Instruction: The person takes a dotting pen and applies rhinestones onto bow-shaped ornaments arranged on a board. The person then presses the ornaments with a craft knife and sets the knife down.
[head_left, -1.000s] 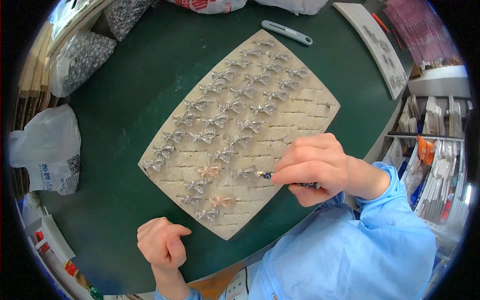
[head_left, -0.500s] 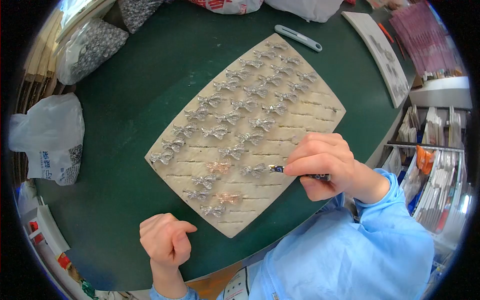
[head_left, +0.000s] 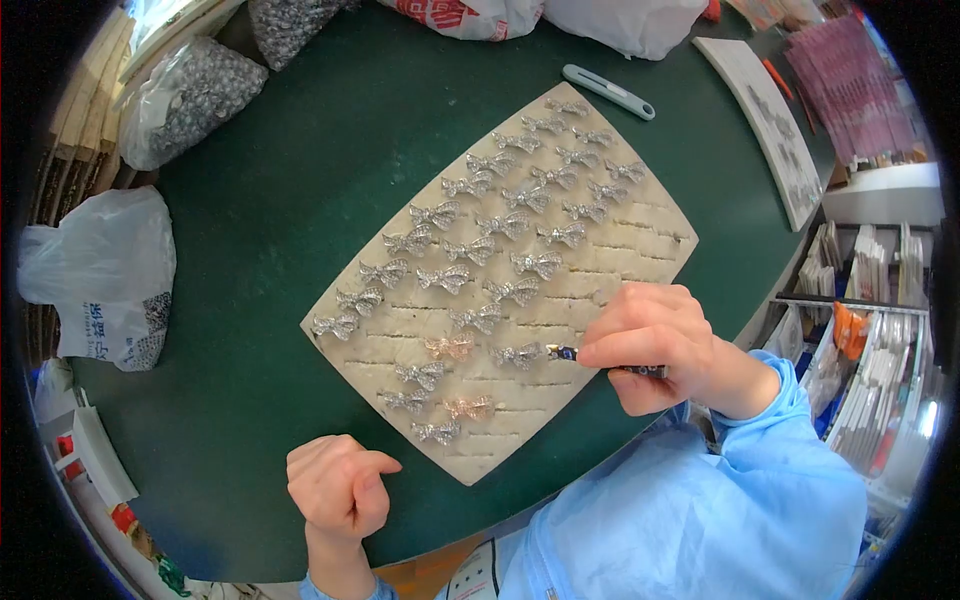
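My right hand pinches a slim dark pen-like tool, whose pale, shiny tip points left. That tip is right beside a silver bow-shaped ornament near the lower right of a cream slotted board. Rows of similar silver bows are set along the board's slots, and two bows, a rose-gold one and another rose-gold one, sit among them. My left hand is curled into a loose fist off the board's lower left edge, with no object showing in it.
A grey-blue utility knife lies past the board's top corner on the green table. Bags of silvery pieces and a white plastic bag stand at left. Another curved board lies at right, above divided bins.
The whole view has shifted slightly, so the board and both hands appear a little lower and to the right. The tool's tip stays beside the same silver bow.
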